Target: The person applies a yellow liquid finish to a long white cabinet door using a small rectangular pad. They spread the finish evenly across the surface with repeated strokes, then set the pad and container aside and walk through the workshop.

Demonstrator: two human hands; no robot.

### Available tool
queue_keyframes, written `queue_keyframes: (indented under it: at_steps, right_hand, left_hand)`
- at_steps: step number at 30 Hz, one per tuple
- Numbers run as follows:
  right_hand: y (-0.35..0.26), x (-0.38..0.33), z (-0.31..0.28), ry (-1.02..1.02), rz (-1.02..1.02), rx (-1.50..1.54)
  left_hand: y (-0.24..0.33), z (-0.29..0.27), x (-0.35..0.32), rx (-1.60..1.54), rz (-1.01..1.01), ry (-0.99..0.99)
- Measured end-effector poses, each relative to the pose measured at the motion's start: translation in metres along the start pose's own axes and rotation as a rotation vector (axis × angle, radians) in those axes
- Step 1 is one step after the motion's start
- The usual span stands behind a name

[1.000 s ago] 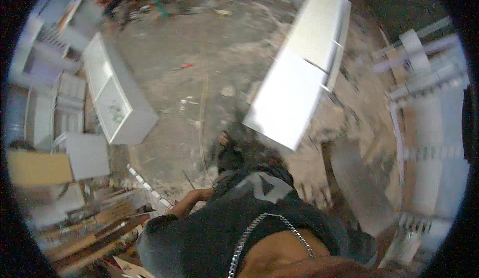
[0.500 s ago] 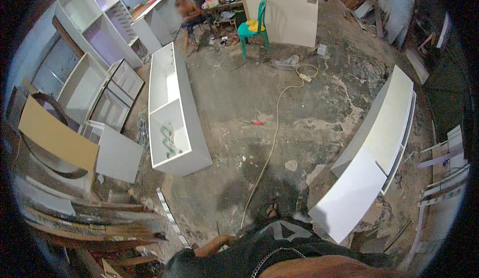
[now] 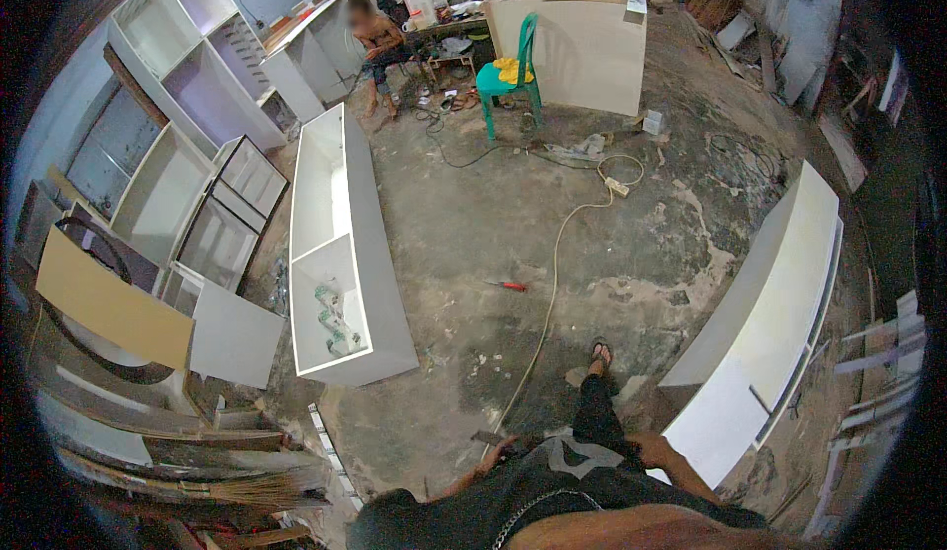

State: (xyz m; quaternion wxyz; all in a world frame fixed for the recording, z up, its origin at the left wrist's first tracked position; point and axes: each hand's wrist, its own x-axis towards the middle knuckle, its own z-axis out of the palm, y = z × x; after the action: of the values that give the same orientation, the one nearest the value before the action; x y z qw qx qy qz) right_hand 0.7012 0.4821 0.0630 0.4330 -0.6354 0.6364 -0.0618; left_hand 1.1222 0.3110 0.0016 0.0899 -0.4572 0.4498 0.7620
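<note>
Long white cabinet [image 3: 779, 293] lies on its side at three o'clock, running from beside the person's hip out toward two o'clock. Its near end sits just beside the right hand [image 3: 653, 446]. I cannot tell whether those fingers rest on its edge or merely hang near it, nor how far they are spread. The left hand [image 3: 496, 448] hangs at seven o'clock with something small and dark at its fingertips. The view is too small and blurred to show whether it holds that thing.

At twelve o'clock, close in, a sandalled foot [image 3: 600, 355] stands right by a pale extension cable [image 3: 550, 284]. The cable snakes across the concrete to a power strip [image 3: 618, 187]. That is the likeliest trouble: a step forward could snag the cable, trip the person or drag the strip. A red-handled screwdriver [image 3: 507, 285] lies loose at eleven o'clock, apart from the cable, and could roll underfoot.

If the cabinet were lifted by one end only, I judge its length would make it swing, twist or scrape on the rough floor. At ten o'clock an open white carcass [image 3: 340, 244] lies on the floor and narrows the walkway. Farther off, at twelve o'clock, stands a green chair [image 3: 508, 76]. A seated person [image 3: 375, 42] works at eleven, well apart.
</note>
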Motion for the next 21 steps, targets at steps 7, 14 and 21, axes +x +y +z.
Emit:
queue_keyframes:
  at_steps: [7, 14, 21]
  right_hand:
    - [0.094, 0.162, -0.126, 0.123, -0.055, 0.723]
    - [0.162, 0.181, -0.279, 0.159, 0.038, 0.77]
    - [0.262, 0.239, -0.417, 0.199, 0.096, 0.847]
  left_hand:
    - [0.193, 0.002, 0.168, -0.076, 0.139, 0.018]
    - [0.431, 0.042, 0.289, 0.332, 0.465, -0.002]
    - [0.596, 0.052, 0.383, 0.542, 0.354, 0.022]
